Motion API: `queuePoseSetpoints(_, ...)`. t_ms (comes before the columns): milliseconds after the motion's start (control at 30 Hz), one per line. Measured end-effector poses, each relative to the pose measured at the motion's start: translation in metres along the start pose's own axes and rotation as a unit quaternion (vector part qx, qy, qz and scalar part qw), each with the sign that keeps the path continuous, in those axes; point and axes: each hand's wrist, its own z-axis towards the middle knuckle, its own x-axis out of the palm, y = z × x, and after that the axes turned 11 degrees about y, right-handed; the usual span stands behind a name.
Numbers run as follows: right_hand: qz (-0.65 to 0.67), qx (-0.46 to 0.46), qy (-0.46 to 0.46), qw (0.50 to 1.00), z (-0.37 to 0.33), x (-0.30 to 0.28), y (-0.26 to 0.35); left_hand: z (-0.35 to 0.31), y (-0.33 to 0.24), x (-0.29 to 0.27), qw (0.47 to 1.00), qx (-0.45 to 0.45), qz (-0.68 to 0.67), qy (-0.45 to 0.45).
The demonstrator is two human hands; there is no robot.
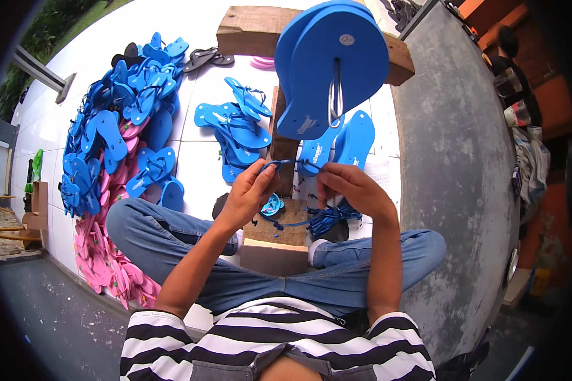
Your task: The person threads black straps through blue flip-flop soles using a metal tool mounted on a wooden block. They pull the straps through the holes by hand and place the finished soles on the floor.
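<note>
Between my hands, in front of the wooden post, a thin dark-blue flip-flop strap [288, 162] is stretched. My left hand [250, 192] pinches one end between thumb and fingers. My right hand [354, 188] is closed on the other end, its lower fingers curled. Just beyond, blue flip-flop soles [334, 47] are mounted on the wooden stand, with a metal wire loop [334, 108] sticking out of the upper one. Below my right hand lies a bundle of blue straps [332, 219]. A small light-blue dish [272, 205] sits close to my left hand.
The stand's wooden crossbeam [251, 30] spans the far side. Several blue flip-flops [238, 130] lie left of the post, and two blue soles [354, 141] lie to its right. Farther left are heaps of blue flip-flops [108, 136] and pink flip-flops [117, 276]. A grey ledge [454, 171] runs along the right.
</note>
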Motion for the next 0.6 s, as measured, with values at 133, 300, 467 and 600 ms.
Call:
queuePoseSetpoints(133, 0.014, 0.091, 0.088, 0.992, -0.03, -0.014, 0.012, 0.0, -0.007, -0.004, 0.986, 0.032, 0.162, 0.028)
queuePoseSetpoints(300, 0.147, -0.13, 0.145, 0.97, -0.081, -0.044, 0.003, -0.011, -0.053, -0.083, 0.97, 0.127, 0.039, -0.202)
queuePoseSetpoints(467, 0.11, -0.14, -0.086, 0.98, -0.031, -0.003, 0.024, -0.008, -0.023, -0.035, 0.993, -0.087, 0.047, 0.061)
queuePoseSetpoints(600, 0.028, -0.065, -0.136, 0.988, -0.003, -0.003, 0.006, -0.003, 0.028, -0.012, 0.952, -0.146, 0.223, 0.152)
